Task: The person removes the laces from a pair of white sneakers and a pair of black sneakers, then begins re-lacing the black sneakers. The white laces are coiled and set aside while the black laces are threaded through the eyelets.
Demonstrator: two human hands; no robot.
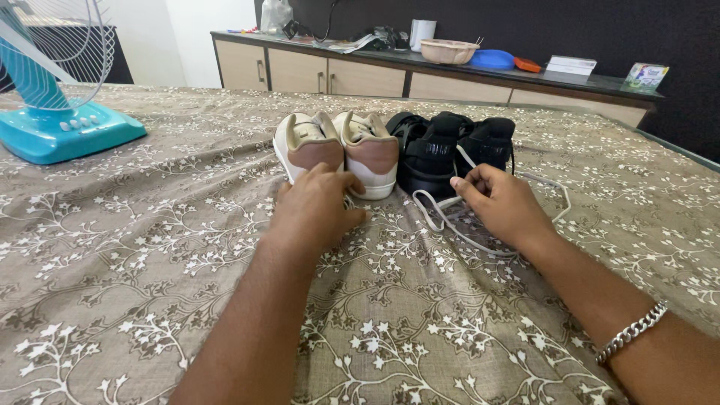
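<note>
the left hand rests curled, fingers together, touching the toes of the beige shoes on the bed. the right hand pinches a white lace by the black shoes.

On the dark counter top along the far wall, a small colourful carton stands at the right end, its front face showing white, green, blue and a little yellow. Just left of it lies a flat white box, wider than tall, resting on its broad side near the counter's front edge. At the far left of the counter a clear plastic bag stands upright, pale and shiny, with its top cut off by the upper edge of the view. No signs or screens show anywhere in the view.
</note>
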